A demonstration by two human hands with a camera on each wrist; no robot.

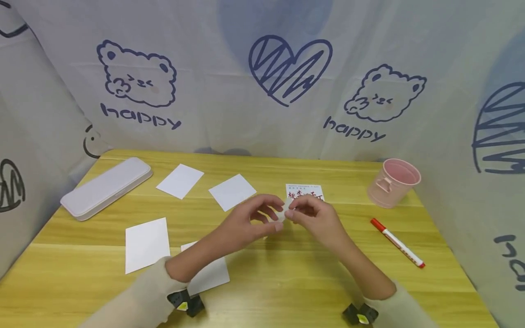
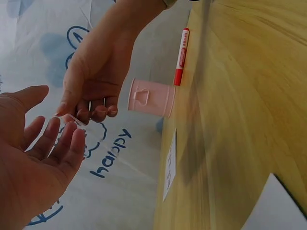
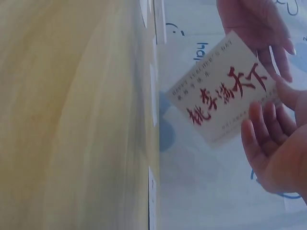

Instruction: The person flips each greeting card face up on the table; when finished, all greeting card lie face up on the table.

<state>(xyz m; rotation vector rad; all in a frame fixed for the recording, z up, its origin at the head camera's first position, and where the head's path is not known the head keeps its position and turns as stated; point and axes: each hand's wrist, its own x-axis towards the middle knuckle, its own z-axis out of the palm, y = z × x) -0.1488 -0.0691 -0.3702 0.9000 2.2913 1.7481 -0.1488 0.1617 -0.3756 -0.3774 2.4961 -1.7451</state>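
A card printed with red characters and "Happy Teacher's Day" is up off the table, its far side tilted in the right wrist view. My right hand pinches it at one edge between thumb and fingertips. The left hand is beside the card with its fingers loosely spread and its thumb apart, fingertips right by the card's edge. In the left wrist view only a thin sliver of the card shows near both hands' fingertips. Behind the hands, another card with red characters lies on the table, partly hidden.
Left of the hands lie several white cards, one partly under the left forearm. A long white case sits at the far left. To the right are a pink cup and a red-and-white marker. A printed curtain hangs behind the table.
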